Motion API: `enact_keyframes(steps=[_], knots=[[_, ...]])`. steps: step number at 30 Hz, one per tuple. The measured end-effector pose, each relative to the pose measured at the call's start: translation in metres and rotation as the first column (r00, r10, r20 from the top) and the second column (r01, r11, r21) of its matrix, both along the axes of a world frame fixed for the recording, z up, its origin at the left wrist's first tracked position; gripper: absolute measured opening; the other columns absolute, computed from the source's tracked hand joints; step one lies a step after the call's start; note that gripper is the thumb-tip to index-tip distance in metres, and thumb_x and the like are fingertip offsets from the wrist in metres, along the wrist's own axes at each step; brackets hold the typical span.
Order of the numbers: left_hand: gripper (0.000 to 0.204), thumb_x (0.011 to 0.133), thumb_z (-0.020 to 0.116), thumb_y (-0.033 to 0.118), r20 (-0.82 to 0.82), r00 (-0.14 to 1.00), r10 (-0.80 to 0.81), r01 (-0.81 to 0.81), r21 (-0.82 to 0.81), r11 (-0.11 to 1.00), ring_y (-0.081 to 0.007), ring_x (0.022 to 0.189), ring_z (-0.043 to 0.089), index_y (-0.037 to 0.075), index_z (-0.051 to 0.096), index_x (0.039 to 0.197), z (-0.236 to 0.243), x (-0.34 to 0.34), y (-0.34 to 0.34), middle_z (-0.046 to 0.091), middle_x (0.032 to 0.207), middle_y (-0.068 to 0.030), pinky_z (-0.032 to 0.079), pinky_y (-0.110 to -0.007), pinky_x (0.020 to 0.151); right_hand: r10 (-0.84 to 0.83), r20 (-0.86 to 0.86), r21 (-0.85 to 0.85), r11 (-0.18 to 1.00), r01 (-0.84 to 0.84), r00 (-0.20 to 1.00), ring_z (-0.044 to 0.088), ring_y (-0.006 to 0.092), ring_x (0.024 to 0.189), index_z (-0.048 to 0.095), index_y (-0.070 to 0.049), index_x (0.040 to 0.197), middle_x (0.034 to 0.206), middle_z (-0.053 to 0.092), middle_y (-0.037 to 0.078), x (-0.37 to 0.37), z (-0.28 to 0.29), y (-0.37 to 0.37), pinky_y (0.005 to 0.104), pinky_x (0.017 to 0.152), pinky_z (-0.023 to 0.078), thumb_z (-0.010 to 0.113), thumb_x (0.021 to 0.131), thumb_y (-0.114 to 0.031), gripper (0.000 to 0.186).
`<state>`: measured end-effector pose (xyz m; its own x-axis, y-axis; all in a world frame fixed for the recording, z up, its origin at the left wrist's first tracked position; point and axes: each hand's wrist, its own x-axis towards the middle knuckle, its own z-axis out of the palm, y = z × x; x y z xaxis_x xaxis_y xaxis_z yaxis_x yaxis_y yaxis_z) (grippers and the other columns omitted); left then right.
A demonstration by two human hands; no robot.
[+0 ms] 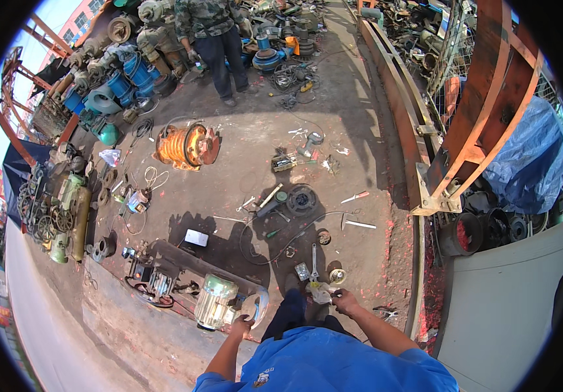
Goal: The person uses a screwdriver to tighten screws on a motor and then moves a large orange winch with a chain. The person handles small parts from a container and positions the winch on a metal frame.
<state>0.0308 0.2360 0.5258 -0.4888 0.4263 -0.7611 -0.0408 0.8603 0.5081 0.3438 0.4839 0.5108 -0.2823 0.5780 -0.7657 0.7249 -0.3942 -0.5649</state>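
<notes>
My right hand (345, 302) pinches the edge of a crumpled, pale plastic bag (321, 293) in front of my legs. Its contents are too small to make out. Beside my left thigh, my left hand (243, 322) is closed, and whatever its fingers hold does not show clearly. Close to that hand lies an electric motor (217, 301) with a green and silver ribbed housing. Just beyond the bag, an adjustable wrench (315, 261) lies on the ground. A small packet (302, 271) and a round metal part (338, 276) flank it.
A ring-shaped part (302, 199) lies ahead among hand tools and a looped cable. Farther off are an orange ribbed motor (187, 146) and a drill (310, 144). An orange steel frame (484, 117) stands at right. Another person (216, 46) stands near piled machinery.
</notes>
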Motion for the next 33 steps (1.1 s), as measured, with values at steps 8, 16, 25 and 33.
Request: enact_keyframes(steps=[8, 16, 25, 33], knots=[[0.063, 0.08, 0.067, 0.024, -0.232, 0.951, -0.203, 0.269, 0.304, 0.914, -0.029, 0.097, 0.06, -0.004, 0.042, 0.13, 0.041, -0.099, 0.247, 0.061, 0.107, -0.0222, 0.046, -0.034, 0.085, 0.186, 0.213, 0.164, 0.961, -0.223, 0.959, 0.064, 0.0332, 0.088, 0.059, -0.002, 0.112, 0.094, 0.065, 0.023, -0.063, 0.045, 0.063, 0.0407, 0.079, 0.051, 0.06, 0.077, -0.029, 0.044], [0.04, 0.087, 0.063, 0.021, 0.224, 0.908, -0.354, 0.249, 0.39, 0.886, -0.0172, 0.091, 0.059, -0.003, 0.056, 0.117, 0.062, -0.09, 0.39, 0.064, 0.101, -0.0112, 0.046, -0.029, 0.082, -0.105, 0.044, 0.251, 0.964, 0.091, 0.993, 0.061, 0.0356, 0.094, 0.051, -0.002, 0.12, 0.101, 0.062, 0.024, -0.122, 0.077, 0.135, 0.0424, 0.083, 0.048, 0.059, 0.083, -0.028, 0.046], [0.027, 0.086, 0.061, 0.023, 0.843, 0.535, -0.06, -0.317, 0.265, 0.911, -0.0222, 0.081, 0.06, 0.005, 0.056, 0.106, 0.02, -0.024, 0.436, 0.061, 0.09, -0.0088, 0.049, -0.038, 0.072, 0.321, -0.179, 0.241, 0.931, -0.276, 0.93, 0.06, 0.039, 0.094, 0.048, -0.003, 0.12, 0.1, 0.061, 0.025, -0.172, 0.1, 0.22, 0.0451, 0.083, 0.047, 0.059, 0.084, -0.028, 0.046], [0.004, 0.084, 0.054, 0.006, 0.362, 0.851, 0.381, -0.401, -0.021, 0.916, -0.0169, 0.05, 0.052, 0.006, 0.054, 0.087, 0.0, -0.035, 0.521, 0.053, 0.065, -0.0051, 0.044, -0.03, 0.043, 0.23, 0.176, 0.37, 0.886, -0.28, 0.957, 0.058, 0.0385, 0.101, 0.053, 0.002, 0.112, 0.106, 0.06, 0.026, -0.031, 0.056, 0.435, 0.0429, 0.087, 0.047, 0.061, 0.08, -0.029, 0.045]])
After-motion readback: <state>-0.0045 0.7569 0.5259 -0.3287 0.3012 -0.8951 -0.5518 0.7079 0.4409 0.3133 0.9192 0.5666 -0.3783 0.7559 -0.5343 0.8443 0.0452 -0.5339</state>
